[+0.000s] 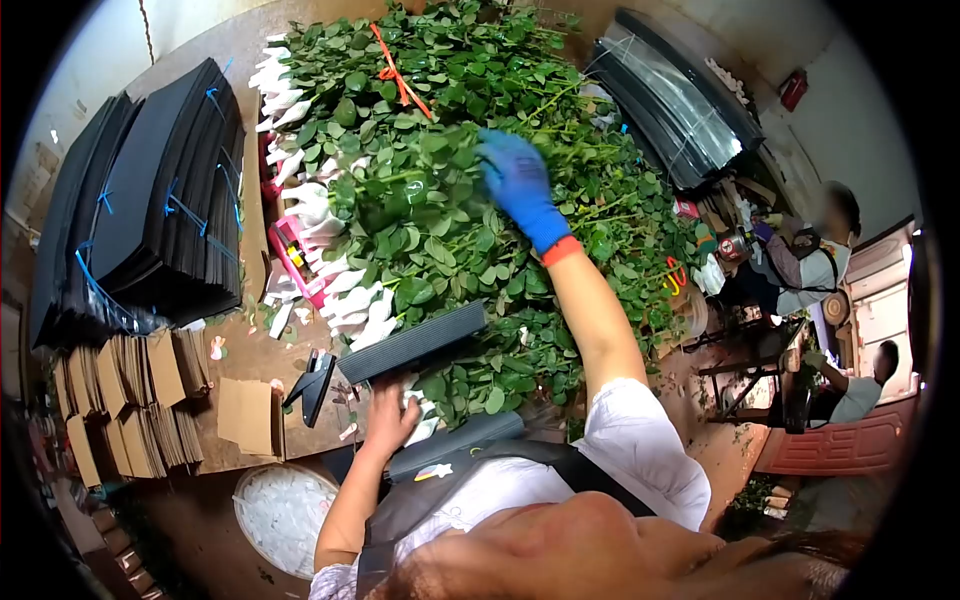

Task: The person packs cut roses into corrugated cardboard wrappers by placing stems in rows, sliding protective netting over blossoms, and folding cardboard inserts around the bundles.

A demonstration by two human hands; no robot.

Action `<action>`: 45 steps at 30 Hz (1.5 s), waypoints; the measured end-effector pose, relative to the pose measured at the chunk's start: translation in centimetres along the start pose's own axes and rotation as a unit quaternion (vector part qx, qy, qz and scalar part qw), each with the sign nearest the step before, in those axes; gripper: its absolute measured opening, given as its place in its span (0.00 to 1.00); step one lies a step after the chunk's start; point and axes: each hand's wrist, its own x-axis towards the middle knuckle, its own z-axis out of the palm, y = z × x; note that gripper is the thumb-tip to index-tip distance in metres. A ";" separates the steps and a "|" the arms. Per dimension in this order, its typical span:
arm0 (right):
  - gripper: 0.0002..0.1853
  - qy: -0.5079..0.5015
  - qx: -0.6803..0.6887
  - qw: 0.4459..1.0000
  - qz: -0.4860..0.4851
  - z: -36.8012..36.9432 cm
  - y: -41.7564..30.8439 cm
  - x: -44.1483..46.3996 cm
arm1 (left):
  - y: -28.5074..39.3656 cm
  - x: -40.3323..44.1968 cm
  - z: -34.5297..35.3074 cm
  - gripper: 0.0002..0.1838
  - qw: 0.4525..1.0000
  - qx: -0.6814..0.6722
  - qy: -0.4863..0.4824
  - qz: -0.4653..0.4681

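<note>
My right hand (515,180), in a blue glove with a red cuff, is over a broad heap of leafy green stems (440,190). Motion blurs its fingers, and I cannot tell whether they grip a stem. Bare and low at the table's near edge, my left hand (390,418) has its fingers apart, beside white-sleeved flower heads (425,415). Just above it stands a dark corrugated cardboard flap (412,343); another dark cardboard panel (455,445) lies nearer my body, with leafy stems between the two. A black stapler (318,385) rests left of the flap.
Tall stacks of black cardboard (180,185) tied with blue string stand at left. Brown cardboard pieces (135,405) fill the near left corner. A white-lined round bin (287,515) is below. More dark sheets (680,100) lie at back right; two people (815,265) work beyond.
</note>
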 end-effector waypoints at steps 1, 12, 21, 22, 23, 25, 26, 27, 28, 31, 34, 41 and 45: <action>0.15 0.069 -0.031 0.996 -0.055 -3.7 -1.6 0.5 | -0.5 -0.1 0.2 0.27 1.000 0.001 -0.023 -0.014; 0.15 -0.292 0.063 0.953 -0.052 -14.5 -4.1 -19.3 | -0.3 0.0 0.2 0.30 0.994 0.028 -0.079 -0.066; 0.21 -0.398 -0.126 0.905 -0.081 -13.4 -7.6 -18.9 | -0.3 -0.1 0.5 0.35 0.999 -0.019 -0.021 -0.027; 0.24 -0.396 -0.015 0.915 -0.073 -13.9 -9.2 -17.3 | 0.1 -0.1 0.5 0.34 0.999 -0.019 -0.006 -0.032; 0.26 -0.389 0.092 0.915 -0.060 -14.0 -11.3 -15.8 | 0.5 0.0 0.3 0.34 0.999 -0.019 0.010 -0.031; 0.28 -0.363 0.257 0.895 -0.034 -12.0 -15.5 -15.7 | 0.2 0.0 0.5 0.35 0.999 -0.013 -0.026 -0.041; 0.26 -0.500 0.187 0.845 0.018 -11.5 -18.0 -14.8 | -0.1 0.0 0.8 0.35 0.999 -0.020 -0.010 -0.027; 0.25 -0.494 0.127 0.859 -0.036 -8.8 -19.0 -16.1 | -0.2 0.0 1.0 0.35 1.000 -0.026 0.007 -0.012; 0.25 -0.483 0.068 0.869 -0.089 -5.8 -19.2 -17.6 | -0.3 -0.2 1.1 0.33 1.000 -0.012 0.026 -0.001; 0.27 -0.617 -0.076 0.783 -0.006 -0.7 -19.3 -17.0 | 1.2 0.3 -1.4 0.28 0.987 -0.029 -0.135 -0.077; 0.25 -0.501 -0.024 0.865 0.005 0.0 -17.2 -19.1 | 0.4 -0.2 -0.3 0.28 0.997 -0.060 0.053 -0.021; 0.25 -0.493 -0.038 0.869 -0.009 2.1 -17.1 -21.0 | 0.9 0.4 -1.7 0.12 0.989 -0.046 0.135 -0.037; 0.23 -0.448 -0.049 0.891 -0.052 2.4 -16.6 -21.6 | 1.6 -0.9 -2.9 0.07 0.942 -0.219 0.219 -0.129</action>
